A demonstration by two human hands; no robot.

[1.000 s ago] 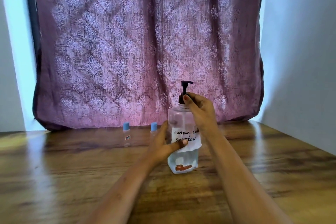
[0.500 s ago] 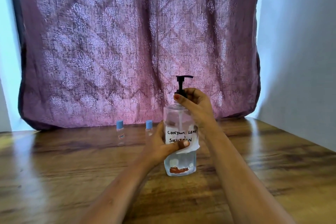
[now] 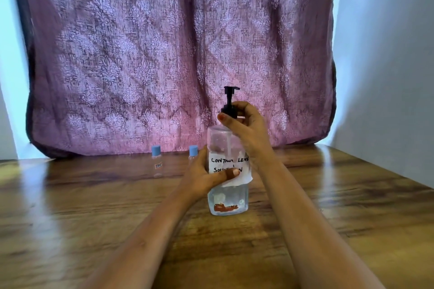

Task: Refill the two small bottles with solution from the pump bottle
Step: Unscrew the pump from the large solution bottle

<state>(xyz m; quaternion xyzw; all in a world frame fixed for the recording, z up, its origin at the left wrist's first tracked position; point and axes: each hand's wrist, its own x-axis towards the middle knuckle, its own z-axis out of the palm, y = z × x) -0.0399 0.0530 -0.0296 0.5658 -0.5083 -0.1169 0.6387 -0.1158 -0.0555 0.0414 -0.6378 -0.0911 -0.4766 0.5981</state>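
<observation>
pump bottle (image 3: pixel 227 197) | label half-hidden by left hand (image 3: pixel 206 175) | right hand (image 3: pixel 246 124) on collar

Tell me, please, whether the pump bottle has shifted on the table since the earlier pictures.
No: the pump bottle stands as before, just right of the small bottles and nearer.

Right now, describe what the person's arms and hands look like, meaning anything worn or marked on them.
Both forearms are bare to the frame's bottom edge: no sleeves, gloves, watch or bracelets show. The left hand and the right hand show no rings on the fingers visible. The nails that show carry reddish polish, clearest on the right thumb and the left thumb. No tattoos or other markings are visible.
</observation>
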